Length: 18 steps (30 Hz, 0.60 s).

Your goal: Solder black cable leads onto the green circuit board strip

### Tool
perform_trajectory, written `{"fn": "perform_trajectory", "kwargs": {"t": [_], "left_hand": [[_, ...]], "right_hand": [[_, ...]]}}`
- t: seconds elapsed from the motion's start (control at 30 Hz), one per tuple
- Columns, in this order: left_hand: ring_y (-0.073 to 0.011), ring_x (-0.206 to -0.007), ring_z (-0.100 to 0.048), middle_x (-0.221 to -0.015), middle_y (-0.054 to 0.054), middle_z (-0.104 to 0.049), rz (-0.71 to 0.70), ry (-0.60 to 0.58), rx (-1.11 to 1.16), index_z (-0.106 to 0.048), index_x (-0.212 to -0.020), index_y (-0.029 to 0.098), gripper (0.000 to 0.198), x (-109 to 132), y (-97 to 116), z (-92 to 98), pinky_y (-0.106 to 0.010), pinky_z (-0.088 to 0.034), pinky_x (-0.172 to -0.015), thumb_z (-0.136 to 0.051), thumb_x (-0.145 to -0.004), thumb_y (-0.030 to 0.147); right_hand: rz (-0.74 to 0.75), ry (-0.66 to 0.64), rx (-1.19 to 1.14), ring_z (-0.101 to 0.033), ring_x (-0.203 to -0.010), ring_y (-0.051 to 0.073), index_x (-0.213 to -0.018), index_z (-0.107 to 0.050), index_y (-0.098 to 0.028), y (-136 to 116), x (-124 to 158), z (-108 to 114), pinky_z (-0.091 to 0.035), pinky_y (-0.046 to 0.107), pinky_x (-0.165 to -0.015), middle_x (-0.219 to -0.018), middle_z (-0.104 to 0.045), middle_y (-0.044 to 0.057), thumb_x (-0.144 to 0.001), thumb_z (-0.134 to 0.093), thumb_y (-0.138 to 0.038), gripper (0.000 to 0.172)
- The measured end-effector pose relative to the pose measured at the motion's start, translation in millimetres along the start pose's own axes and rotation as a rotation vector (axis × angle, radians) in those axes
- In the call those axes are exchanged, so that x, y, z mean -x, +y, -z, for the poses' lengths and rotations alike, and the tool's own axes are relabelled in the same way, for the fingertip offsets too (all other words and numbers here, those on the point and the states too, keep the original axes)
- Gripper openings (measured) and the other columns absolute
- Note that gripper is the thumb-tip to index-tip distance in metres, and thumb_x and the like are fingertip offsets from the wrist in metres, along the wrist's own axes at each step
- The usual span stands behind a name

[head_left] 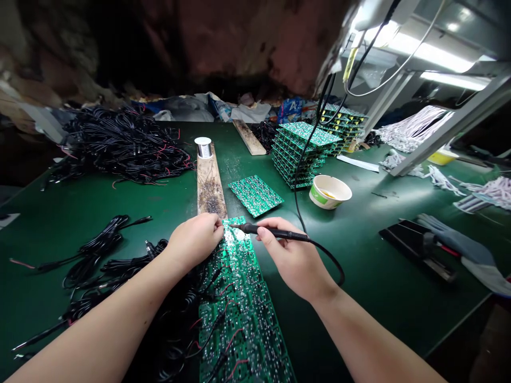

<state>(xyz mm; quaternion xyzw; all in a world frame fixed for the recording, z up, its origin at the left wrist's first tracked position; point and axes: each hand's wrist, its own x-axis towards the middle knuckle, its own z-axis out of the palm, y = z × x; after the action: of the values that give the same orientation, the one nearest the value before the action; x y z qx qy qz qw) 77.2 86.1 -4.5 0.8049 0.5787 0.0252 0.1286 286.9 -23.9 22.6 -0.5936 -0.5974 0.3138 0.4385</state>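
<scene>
A long strip of green circuit boards runs from the table's near edge toward the middle, with black and red wires attached along its left side. My right hand is closed on a black soldering iron, whose tip points left at the strip's far end. My left hand rests on that same end, fingers pinched together just left of the tip. What they pinch is too small to make out.
A wooden plank with a solder spool lies beyond my hands. A loose green panel, stacked panels and a paper bowl sit right of it. Black cable bundles fill the left. Someone's gloved hand is at right.
</scene>
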Motion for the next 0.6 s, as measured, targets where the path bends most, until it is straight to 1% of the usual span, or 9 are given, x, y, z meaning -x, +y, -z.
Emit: {"fn": "perform_trajectory", "kwargs": {"t": [0.27, 0.37, 0.5, 0.6], "left_hand": [[-0.0255, -0.086, -0.068, -0.099, -0.008, -0.076, 0.001, 0.000, 0.026, -0.066, -0.089, 0.024, 0.024, -1, -3, -3.3, -0.034, -0.039, -0.066, -0.047, -0.098, 0.036], [-0.0259, -0.089, -0.070, -0.099, -0.007, -0.077, 0.005, 0.003, 0.059, -0.066, -0.090, 0.024, 0.022, -2, -5, -5.3, -0.034, -0.041, -0.068, -0.049, -0.098, 0.036], [-0.0241, -0.090, -0.072, -0.098, -0.003, -0.079, 0.031, 0.016, 0.140, -0.066, -0.101, 0.026, 0.020, -5, -11, -7.8, -0.033, -0.046, -0.070, -0.052, -0.097, 0.041], [-0.0241, -0.094, -0.072, -0.103, -0.004, -0.079, 0.033, 0.030, 0.169, -0.066, -0.099, 0.026, 0.020, -7, -14, -9.3, -0.033, -0.047, -0.074, -0.050, -0.098, 0.039]], "right_hand": [[-0.006, 0.016, -0.005, -0.074, -0.095, 0.022, -0.113, -0.075, -0.025, 4, 1, 2, -0.054, 0.037, -0.081, -0.101, -0.081, 0.003, -0.105, -0.060, -0.044, 0.024], [0.001, 0.024, -0.013, -0.074, -0.095, 0.022, -0.112, -0.074, -0.026, 5, 0, 3, -0.055, 0.038, -0.081, -0.103, -0.080, 0.003, -0.105, -0.061, -0.044, 0.024], [0.016, 0.027, -0.045, -0.073, -0.096, 0.022, -0.111, -0.074, -0.026, 5, -5, 4, -0.055, 0.037, -0.082, -0.107, -0.080, 0.004, -0.105, -0.061, -0.044, 0.023], [0.017, 0.004, -0.031, -0.072, -0.094, 0.021, -0.110, -0.074, -0.026, 4, -10, 2, -0.055, 0.036, -0.081, -0.104, -0.079, 0.003, -0.104, -0.063, -0.043, 0.021]]}}
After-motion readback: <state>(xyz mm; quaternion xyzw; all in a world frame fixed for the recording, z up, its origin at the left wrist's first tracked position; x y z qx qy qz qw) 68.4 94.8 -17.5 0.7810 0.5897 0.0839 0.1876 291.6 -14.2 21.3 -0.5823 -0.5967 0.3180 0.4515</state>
